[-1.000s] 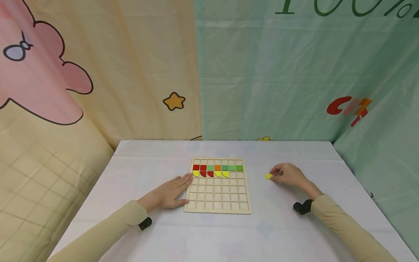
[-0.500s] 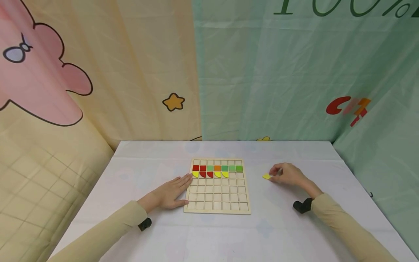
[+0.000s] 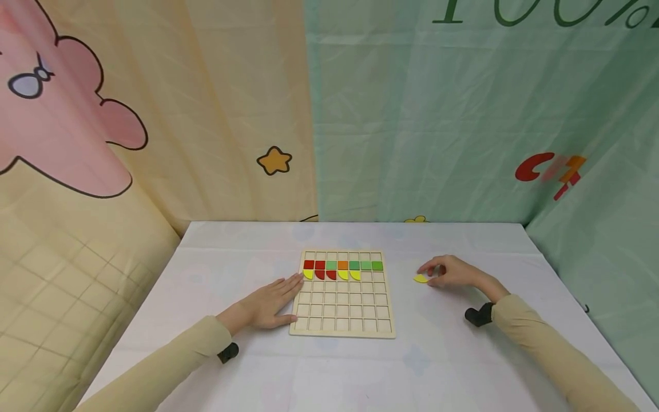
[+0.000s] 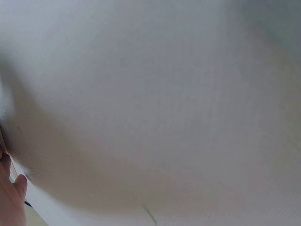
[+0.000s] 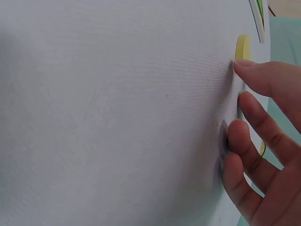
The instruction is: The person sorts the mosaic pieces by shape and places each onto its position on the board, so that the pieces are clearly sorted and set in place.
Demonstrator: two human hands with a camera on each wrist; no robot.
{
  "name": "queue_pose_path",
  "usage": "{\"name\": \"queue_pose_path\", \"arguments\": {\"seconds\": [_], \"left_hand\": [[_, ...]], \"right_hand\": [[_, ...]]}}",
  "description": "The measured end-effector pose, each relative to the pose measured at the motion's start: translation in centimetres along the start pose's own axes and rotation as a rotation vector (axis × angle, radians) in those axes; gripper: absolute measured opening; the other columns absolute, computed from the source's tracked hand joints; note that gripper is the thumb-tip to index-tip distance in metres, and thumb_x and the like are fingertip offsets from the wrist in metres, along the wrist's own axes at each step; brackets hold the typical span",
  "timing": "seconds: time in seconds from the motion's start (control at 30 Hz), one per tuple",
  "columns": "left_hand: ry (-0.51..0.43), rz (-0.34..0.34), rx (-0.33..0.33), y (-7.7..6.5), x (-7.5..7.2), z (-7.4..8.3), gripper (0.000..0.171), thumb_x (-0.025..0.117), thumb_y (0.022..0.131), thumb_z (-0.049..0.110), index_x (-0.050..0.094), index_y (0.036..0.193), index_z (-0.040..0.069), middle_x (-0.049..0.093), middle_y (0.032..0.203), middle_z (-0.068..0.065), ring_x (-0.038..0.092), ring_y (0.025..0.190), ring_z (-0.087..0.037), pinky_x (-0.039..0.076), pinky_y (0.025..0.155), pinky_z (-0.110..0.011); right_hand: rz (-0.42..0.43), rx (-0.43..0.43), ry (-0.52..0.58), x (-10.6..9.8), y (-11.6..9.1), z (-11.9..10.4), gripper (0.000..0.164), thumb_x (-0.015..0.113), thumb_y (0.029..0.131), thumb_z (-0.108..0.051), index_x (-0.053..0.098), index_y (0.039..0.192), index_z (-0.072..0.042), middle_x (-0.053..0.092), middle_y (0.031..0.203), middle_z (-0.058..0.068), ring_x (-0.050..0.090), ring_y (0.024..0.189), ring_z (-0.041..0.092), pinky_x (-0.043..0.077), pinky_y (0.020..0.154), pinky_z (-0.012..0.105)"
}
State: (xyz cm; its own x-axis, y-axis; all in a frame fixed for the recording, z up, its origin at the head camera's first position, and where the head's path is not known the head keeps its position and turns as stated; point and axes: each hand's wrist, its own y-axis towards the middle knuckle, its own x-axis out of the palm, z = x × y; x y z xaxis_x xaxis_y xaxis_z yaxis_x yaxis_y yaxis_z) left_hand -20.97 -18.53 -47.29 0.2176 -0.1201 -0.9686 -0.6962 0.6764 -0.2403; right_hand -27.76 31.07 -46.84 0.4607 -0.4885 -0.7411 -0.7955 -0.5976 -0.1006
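A pale wooden grid board (image 3: 342, 313) lies on the white table. Coloured square tiles (image 3: 342, 265) run across its second row from the far edge. Below them, quarter-circle tiles (image 3: 332, 275) in yellow and red fill the left part of the third row. My left hand (image 3: 270, 300) lies flat with straight fingers, its fingertips and thumb at the board's left edge. To the right of the board, my right hand (image 3: 453, 272) holds a yellow quarter-circle tile (image 3: 420, 279) low over the table between thumb and index finger. In the right wrist view the thumb touches the tile's edge, its other fingers loosely curled.
The white tabletop (image 3: 340, 377) spreads around the board. Behind it hangs a printed curtain (image 3: 370, 126), beige on the left and green on the right. A black wrist device (image 3: 479, 315) sits under the right sleeve, another black device (image 3: 228, 352) under the left.
My right fingers have turned the yellow tile, and its curved edge now faces a different way. The index finger has reached forward over it. My left hand and the board stay put.
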Motion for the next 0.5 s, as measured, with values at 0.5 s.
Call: {"name": "queue_pose_path", "arguments": {"seconds": [0.5], "left_hand": [[-0.007, -0.008, -0.005, 0.02, -0.19, 0.1, 0.084, 0.037, 0.096, 0.06, 0.011, 0.154, 0.005, 0.007, 0.163, -0.009, 0.008, 0.151, -0.022, 0.018, 0.121, -0.042]], "right_hand": [[0.098, 0.085, -0.089, 0.46, -0.25, -0.45, 0.025, 0.075, 0.082, -0.02, 0.073, 0.105, -0.011, 0.069, 0.098, 0.002, 0.05, 0.069, 0.006, 0.044, 0.061, 0.021]]}}
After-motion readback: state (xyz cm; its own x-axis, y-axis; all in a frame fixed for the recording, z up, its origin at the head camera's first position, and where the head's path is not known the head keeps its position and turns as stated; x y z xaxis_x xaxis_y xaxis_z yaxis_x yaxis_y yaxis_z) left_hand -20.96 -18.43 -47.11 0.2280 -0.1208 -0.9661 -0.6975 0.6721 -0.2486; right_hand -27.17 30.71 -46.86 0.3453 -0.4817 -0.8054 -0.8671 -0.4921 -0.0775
